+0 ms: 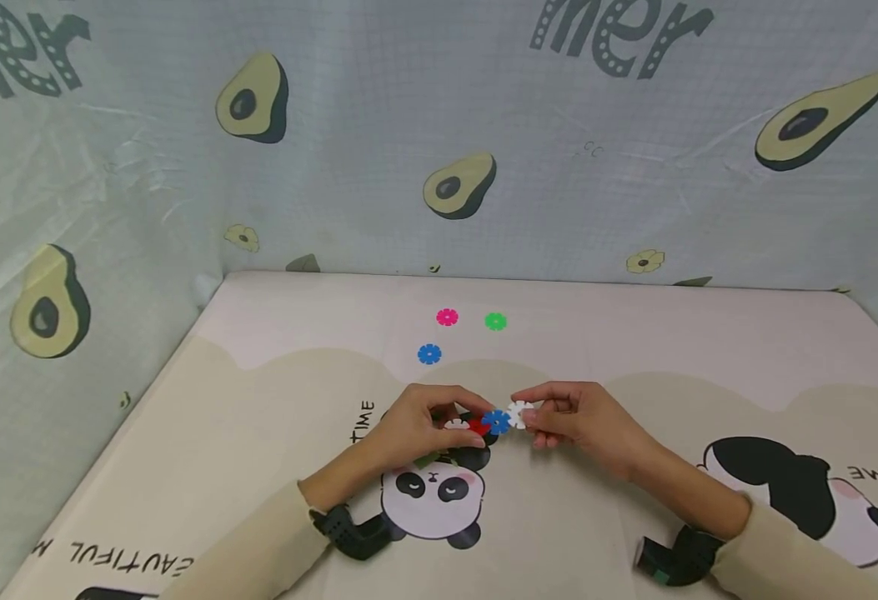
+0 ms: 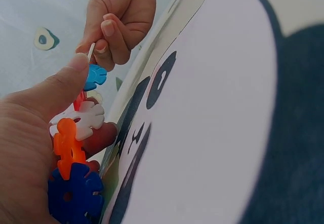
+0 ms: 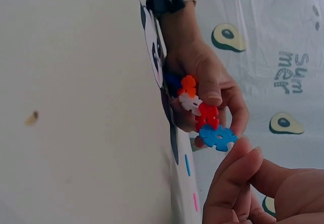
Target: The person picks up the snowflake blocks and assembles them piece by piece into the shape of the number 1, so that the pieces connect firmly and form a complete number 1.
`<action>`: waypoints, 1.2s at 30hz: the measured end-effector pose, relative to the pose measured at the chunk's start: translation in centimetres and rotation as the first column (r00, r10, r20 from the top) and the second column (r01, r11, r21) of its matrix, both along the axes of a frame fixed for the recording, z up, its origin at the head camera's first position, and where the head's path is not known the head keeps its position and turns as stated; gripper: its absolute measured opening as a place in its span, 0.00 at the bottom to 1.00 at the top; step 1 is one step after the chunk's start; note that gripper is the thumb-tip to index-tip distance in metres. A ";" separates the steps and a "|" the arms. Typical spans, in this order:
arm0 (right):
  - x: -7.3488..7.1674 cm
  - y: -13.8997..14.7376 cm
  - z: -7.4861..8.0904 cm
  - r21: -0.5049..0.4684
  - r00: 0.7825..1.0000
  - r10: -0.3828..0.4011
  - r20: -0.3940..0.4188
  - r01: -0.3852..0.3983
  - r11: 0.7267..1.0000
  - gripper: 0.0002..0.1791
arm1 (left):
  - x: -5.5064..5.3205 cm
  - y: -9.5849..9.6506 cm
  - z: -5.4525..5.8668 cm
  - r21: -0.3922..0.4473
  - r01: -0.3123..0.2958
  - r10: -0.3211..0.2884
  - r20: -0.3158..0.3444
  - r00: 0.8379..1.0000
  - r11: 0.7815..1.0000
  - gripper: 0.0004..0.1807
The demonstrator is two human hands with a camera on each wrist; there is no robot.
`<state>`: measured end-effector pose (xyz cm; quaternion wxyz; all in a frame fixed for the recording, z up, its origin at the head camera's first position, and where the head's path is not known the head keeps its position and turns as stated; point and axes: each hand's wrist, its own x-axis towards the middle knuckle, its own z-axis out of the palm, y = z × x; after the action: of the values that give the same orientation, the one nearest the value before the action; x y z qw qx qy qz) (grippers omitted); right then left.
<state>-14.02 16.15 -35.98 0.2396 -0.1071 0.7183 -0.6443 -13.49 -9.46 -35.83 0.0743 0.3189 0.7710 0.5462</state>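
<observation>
My left hand (image 1: 418, 423) holds a chain of notched, snowflake-shaped plastic discs above the table. Along it run a dark blue disc (image 2: 76, 196), an orange disc (image 2: 69, 148), a white disc (image 2: 91, 119), a red disc (image 3: 207, 116) and a light blue disc (image 3: 217, 137) at the far end. Thumb and fingers pinch the chain near the red piece. Opposite, my right hand (image 1: 589, 417) pinches another white disc (image 1: 518, 414) between thumb and forefinger. Its edge meets the light blue disc; how deeply the slots engage, I cannot tell.
Beyond the hands, a pink disc (image 1: 447, 317), a green disc (image 1: 495, 322) and a blue disc (image 1: 429, 354) lie apart on the table. The cloth (image 1: 318, 317) is printed with pandas. An avocado-patterned curtain (image 1: 363, 167) stands along the back edge.
</observation>
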 end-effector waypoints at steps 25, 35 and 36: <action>0.3 -0.3 -1.1 -0.075 1.000 -0.012 0.005 0.012 0.997 0.24 | -1.0 -0.2 -2.8 -0.033 -0.037 0.038 0.039 0.998 0.999 0.16; 0.2 -0.5 -1.6 -0.129 0.999 -0.014 0.050 0.020 0.991 0.24 | -1.0 -0.3 -2.9 -0.031 -0.026 0.026 -0.023 0.999 0.999 0.17; 0.2 -0.6 -1.6 -0.137 0.998 -0.013 0.058 0.020 0.990 0.24 | -1.0 -0.3 -2.9 -0.026 -0.022 0.021 -0.031 0.999 0.999 0.17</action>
<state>-13.81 15.59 -37.58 0.2465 -0.0991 0.6659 -0.6971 -14.54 -9.72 -38.73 0.0606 0.3180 0.7826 0.5318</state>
